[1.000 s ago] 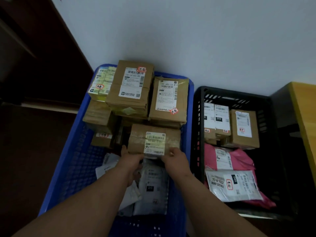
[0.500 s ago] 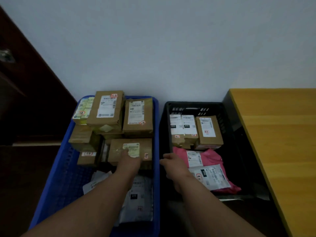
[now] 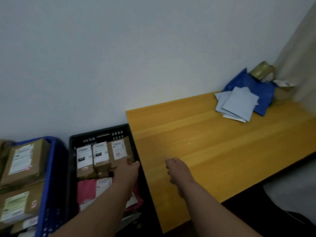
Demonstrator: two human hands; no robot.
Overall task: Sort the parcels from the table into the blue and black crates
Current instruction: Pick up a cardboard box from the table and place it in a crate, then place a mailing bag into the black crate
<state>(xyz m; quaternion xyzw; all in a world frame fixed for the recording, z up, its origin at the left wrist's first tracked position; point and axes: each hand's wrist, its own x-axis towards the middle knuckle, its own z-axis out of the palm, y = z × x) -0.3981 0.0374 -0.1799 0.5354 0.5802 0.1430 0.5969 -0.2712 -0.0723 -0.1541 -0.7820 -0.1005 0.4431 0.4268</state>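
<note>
— Head view, left first: what do we see?
— Blue crate (image 3: 51, 170) with brown parcels (image 3: 22, 159), then the black crate (image 3: 100, 134). Our left hand (image 3: 127, 170) hangs above it, fingers loosely curled, holding nothing.
— And the right?
— Right hand (image 3: 177, 171) over the table (image 3: 222, 151), loosely curled, empty; pale blue parcels (image 3: 237, 103) lie well apart, far right.

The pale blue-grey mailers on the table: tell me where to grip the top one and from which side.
Grip the top pale mailer at its near-left corner, which overhangs the ones beneath. Come in low with the right hand from the front-left across the bare table. It lies flat, and the blue bag blocks the far side.
</note>
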